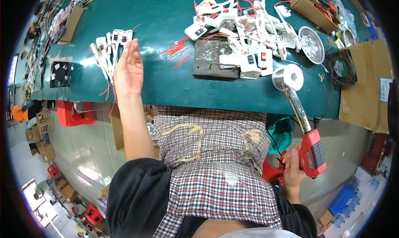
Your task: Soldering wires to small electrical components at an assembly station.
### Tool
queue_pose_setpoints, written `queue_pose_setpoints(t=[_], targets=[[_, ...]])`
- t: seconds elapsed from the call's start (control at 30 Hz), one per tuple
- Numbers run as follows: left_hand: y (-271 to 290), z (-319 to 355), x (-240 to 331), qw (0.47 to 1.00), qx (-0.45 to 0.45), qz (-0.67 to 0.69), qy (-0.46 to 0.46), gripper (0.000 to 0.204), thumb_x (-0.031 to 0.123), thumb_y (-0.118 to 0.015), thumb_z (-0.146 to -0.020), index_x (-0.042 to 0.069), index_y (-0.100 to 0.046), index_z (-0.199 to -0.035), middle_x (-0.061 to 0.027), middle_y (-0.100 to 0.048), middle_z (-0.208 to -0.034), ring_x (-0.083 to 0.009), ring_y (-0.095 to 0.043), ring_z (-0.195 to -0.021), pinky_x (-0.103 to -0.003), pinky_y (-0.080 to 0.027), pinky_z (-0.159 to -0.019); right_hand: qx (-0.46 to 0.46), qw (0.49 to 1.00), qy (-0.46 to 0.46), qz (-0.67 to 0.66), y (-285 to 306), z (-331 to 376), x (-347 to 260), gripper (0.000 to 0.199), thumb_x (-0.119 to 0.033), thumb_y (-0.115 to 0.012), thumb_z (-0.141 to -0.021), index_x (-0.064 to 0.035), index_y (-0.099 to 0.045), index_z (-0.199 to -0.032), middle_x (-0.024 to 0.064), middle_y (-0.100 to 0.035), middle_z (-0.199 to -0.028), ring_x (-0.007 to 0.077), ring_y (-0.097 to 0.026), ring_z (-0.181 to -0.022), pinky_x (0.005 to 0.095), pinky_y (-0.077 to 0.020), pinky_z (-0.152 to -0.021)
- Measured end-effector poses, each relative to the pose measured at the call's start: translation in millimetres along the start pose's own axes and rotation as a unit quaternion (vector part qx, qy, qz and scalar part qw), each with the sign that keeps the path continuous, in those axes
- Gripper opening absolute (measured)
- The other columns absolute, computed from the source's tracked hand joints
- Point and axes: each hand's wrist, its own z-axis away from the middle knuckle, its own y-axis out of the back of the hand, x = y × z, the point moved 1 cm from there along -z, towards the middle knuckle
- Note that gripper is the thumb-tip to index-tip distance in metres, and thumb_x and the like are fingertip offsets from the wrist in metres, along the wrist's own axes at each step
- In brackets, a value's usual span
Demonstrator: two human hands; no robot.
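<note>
Head view: right hand (294,169) grips one soldering gun (311,154); left hand (129,69) flat; one solder spool (279,78), two fans (60,74).

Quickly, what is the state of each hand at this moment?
Left hand: open, no object visibly held, beside the white switch pieces; contact cannot be told.
Right hand: closed, holding the red soldering gun.

Electronics assembly workshop, from where I stand. Evidence: red soldering gun (312,154), solder spool (286,77), heaped white rocker-switch units (249,60) on green table (166,88); loose cooling fan (60,74), cardboard box (365,80).
</note>
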Motion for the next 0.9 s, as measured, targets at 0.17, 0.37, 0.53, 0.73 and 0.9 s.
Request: queue_pose_setpoints(t=[0.17,0.37,0.53,0.73,0.9], targets=[[-102,33,-38,0.887,-0.251,-0.381,-0.072,0.025,0.016,-0.070,-0.098,0.002,-0.070,-0.119,-0.0076,-0.074,-0.105,-0.0113,-0.069,-0.086,-0.025,-0.055,-0.075,0.021,1.000,0.019,-0.013,4,-6,-4,0.004,-0.001,-0.054,-0.100,-0.0011,-0.051,-0.097,0.0032,-0.047,-0.074,0.0065,-0.039,-0.051,0.0242,-0.0399,-0.049],[-208,52,-120,0.526,-0.455,-0.609,-0.382,0.019,0.025,-0.070,-0.094,0.010,-0.077,-0.105,-0.0083,-0.072,-0.092,-0.0282,-0.070,-0.082,-0.039,-0.054,-0.073,0.061,0.995,0.063,-0.040,9,-8,-8,0.006,-0.004,-0.053,-0.100,0.0002,-0.051,-0.103,0.0053,-0.050,-0.078,0.0062,-0.038,-0.050,0.0242,-0.0413,-0.049],[-244,53,-173,0.304,-0.478,-0.674,-0.473,0.008,0.010,-0.068,-0.083,0.011,-0.074,-0.088,-0.0101,-0.073,-0.084,-0.0306,-0.073,-0.080,-0.043,-0.059,-0.065,0.118,0.988,0.073,-0.060,23,-3,-6,0.009,-0.004,-0.053,-0.100,0.0010,-0.051,-0.106,0.0068,-0.052,-0.082,0.0058,-0.038,-0.050,0.0243,-0.0420,-0.049],[-249,55,-171,0.297,-0.473,-0.652,-0.513,0.014,0.007,-0.068,-0.079,0.008,-0.073,-0.092,-0.0112,-0.074,-0.083,-0.0305,-0.074,-0.077,-0.042,-0.059,-0.063,0.145,0.984,0.083,-0.062,33,-6,-4,0.007,-0.004,-0.054,-0.100,0.0000,-0.051,-0.105,0.0064,-0.053,-0.082,0.0056,-0.038,-0.050,0.0242,-0.0418,-0.050],[-234,65,-130,0.546,-0.449,-0.535,-0.463,0.021,0.010,-0.066,-0.086,0.010,-0.075,-0.104,-0.0102,-0.075,-0.087,-0.0224,-0.072,-0.071,-0.035,-0.057,-0.063,0.146,0.982,0.075,-0.095,29,-20,-4,0.005,-0.005,-0.053,-0.100,-0.0007,-0.051,-0.102,0.0058,-0.052,-0.082,0.0057,-0.038,-0.050,0.0246,-0.0416,-0.051]])
